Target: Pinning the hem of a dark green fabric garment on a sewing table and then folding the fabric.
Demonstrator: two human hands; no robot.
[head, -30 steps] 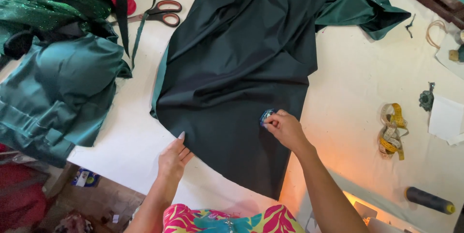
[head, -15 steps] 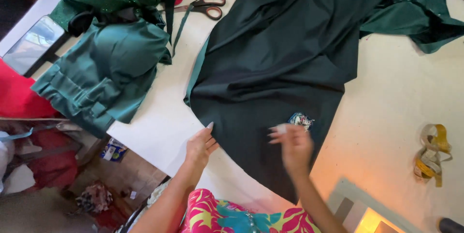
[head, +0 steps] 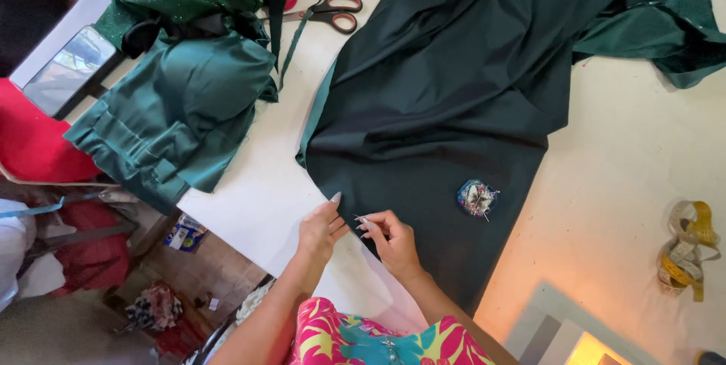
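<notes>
Pinching a thin pin [head: 358,219] between closed fingertips, the right hand [head: 392,240] rests on the near edge of the dark green fabric [head: 446,85], which spreads over the white table [head: 257,191] from centre toward twelve o'clock. The left hand [head: 319,230] lies just beside it at nine o'clock, fingers together and flat on the fabric's edge. A small pincushion [head: 476,198] sits on the cloth at three o'clock of the hands. Scissors [head: 333,11] lie at eleven o'clock, a measuring tape [head: 684,251] far at three.
</notes>
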